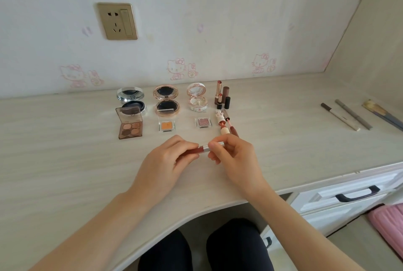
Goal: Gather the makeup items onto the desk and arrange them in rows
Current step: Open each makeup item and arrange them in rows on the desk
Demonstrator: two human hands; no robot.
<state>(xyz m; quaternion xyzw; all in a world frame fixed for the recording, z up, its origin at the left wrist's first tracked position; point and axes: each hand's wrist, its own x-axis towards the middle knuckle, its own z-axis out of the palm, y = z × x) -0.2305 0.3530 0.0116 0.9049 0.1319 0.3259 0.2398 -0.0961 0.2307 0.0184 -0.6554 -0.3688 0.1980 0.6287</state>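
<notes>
Now the left hand (165,161) grips the reddish body of a lip gloss tube (201,149) and the right hand (233,157) pinches its silver cap, over the table (65,150). Behind sit three open compacts (166,100) (back row), eyeshadow palettes (130,125) before them, and upright lipsticks (222,96) to their right.

Back row: three open round compacts (166,100), upright lipsticks (222,96) at right end. Front row: open four-pan eyeshadow palette (130,123), orange single pan (166,126), pink glitter pan (203,122), two lip glosses (224,124) lying. We hold red lip gloss tube (199,149) level; eye pencils (344,116) far right
</notes>
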